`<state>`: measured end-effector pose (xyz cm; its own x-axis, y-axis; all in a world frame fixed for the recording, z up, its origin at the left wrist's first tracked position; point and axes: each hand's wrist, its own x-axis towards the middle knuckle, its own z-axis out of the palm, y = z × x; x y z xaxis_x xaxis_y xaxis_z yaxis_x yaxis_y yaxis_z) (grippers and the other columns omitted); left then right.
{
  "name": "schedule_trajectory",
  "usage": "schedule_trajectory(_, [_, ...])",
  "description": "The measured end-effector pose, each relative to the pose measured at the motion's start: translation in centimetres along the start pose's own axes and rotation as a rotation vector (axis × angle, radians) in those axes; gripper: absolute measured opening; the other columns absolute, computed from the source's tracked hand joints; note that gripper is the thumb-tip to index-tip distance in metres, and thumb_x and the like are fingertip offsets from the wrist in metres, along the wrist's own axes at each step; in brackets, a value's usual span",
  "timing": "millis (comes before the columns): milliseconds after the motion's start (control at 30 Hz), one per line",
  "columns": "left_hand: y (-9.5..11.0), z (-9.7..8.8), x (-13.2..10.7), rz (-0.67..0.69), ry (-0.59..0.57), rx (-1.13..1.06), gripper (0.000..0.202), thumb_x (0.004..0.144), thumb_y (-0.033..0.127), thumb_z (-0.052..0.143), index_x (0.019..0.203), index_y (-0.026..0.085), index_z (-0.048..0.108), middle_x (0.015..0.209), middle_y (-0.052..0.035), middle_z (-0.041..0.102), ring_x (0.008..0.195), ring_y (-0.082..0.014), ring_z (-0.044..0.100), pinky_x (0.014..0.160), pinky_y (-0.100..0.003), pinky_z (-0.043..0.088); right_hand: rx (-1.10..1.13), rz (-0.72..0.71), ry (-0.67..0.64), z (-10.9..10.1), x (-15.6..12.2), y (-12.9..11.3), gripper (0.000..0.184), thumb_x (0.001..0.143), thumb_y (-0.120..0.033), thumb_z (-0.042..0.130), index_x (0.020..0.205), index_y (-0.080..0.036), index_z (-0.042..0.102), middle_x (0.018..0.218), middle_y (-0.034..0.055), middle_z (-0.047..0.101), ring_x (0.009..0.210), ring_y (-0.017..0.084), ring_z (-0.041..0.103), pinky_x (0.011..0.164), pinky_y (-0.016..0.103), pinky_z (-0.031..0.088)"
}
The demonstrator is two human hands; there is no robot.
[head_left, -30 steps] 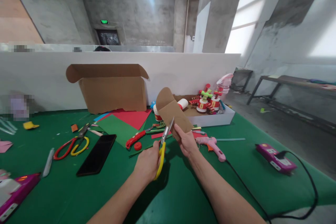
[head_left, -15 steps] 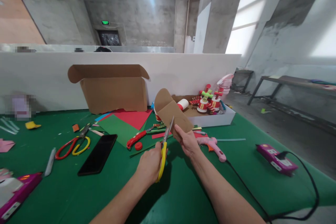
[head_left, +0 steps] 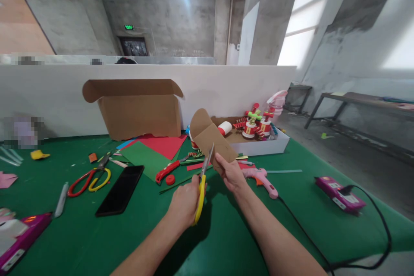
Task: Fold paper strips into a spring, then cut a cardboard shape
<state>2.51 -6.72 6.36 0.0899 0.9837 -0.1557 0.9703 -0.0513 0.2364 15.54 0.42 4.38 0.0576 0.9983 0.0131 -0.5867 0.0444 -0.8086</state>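
Observation:
My left hand (head_left: 186,199) is wrapped round the handles of yellow-handled scissors (head_left: 201,198). Their blades point up and away, against the lower left edge of a brown cardboard piece (head_left: 211,135) with a rounded, creased end. My right hand (head_left: 231,173) grips that cardboard near its lower right end, thumb on the near face. The cardboard is tilted above the table and hides part of what lies behind it. Just right of my right hand lies a pink hot glue gun (head_left: 263,181). A red utility knife (head_left: 168,170) and a small red disc (head_left: 170,179) lie left of the blades.
Red-and-yellow-handled scissors (head_left: 90,180) and a black phone (head_left: 120,191) lie on the green table at left. Coloured paper (head_left: 147,159) and an open cardboard box (head_left: 140,116) are behind. A white box (head_left: 268,146) holds decorated figures. A purple power strip (head_left: 339,194) trails a cable at right.
Both hands, the scissors and the cardboard keep nearly the same pose. The whole view has shifted very slightly.

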Motion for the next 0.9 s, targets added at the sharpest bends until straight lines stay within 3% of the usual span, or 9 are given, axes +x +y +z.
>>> schedule_trajectory(567, [-0.3,-0.2,-0.2,0.024,0.015,0.056,0.027,0.096,0.027,0.028,0.111,0.015,0.047,0.093,-0.0154,0.071,0.089,-0.0306,0.070,0.075,-0.039,0.050,-0.018,0.037,-0.010,-0.4,0.0,-0.6,0.047,0.053,-0.027,0.084,0.096,-0.020,0.068,0.095,0.0017,0.075,0.091,0.021,0.069,0.078,0.032,0.058])
schedule_trajectory(900, [-1.1,-0.3,-0.1,0.086,0.042,0.123,0.027,0.094,0.026,0.028,0.109,0.012,0.047,0.088,-0.0167,0.071,0.084,-0.0347,0.069,0.071,-0.045,0.052,-0.068,0.025,-0.046,-0.6,0.0,-1.2,0.045,0.054,-0.028,0.084,0.097,-0.022,0.069,0.093,0.0009,0.075,0.089,0.020,0.069,0.073,0.030,0.059])
